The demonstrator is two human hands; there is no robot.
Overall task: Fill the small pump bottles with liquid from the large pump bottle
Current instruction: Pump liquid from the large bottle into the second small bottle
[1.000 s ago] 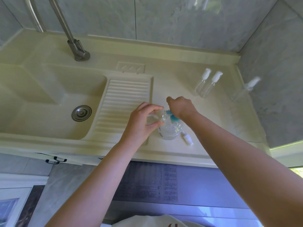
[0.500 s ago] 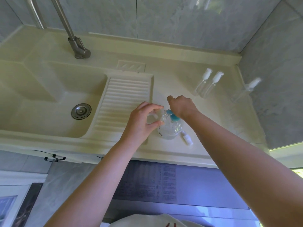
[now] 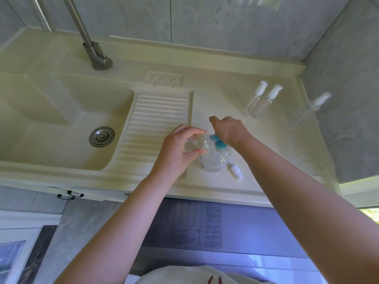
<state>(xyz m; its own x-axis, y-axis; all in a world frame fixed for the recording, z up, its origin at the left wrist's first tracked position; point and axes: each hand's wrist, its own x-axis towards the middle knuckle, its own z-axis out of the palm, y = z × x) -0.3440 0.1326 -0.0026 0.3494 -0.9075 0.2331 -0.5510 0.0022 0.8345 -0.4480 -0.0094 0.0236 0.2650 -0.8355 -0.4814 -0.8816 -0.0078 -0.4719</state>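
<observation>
My left hand (image 3: 180, 148) has a narrow grip around a small clear bottle (image 3: 191, 144), thumb below and fingers above, with its open mouth toward the blue spout of the large pump bottle (image 3: 214, 155). My right hand (image 3: 229, 130) sits on that blue pump head (image 3: 217, 141), fingers curled over the top; I judge this to be the pressing stroke. The large bottle stands on the desk (image 3: 266, 165) directly under the right grip and just right of the left one.

To do this well I would keep the small bottle's mouth tight under the spout tip, tilted enough to catch the stream, and press straight down in slow, full strokes so the large bottle does not tip.

A loose white cap (image 3: 235, 171) lies on the desk just right of the large bottle's base. Two capped small bottles (image 3: 260, 101) lie well beyond the right grip.
</observation>
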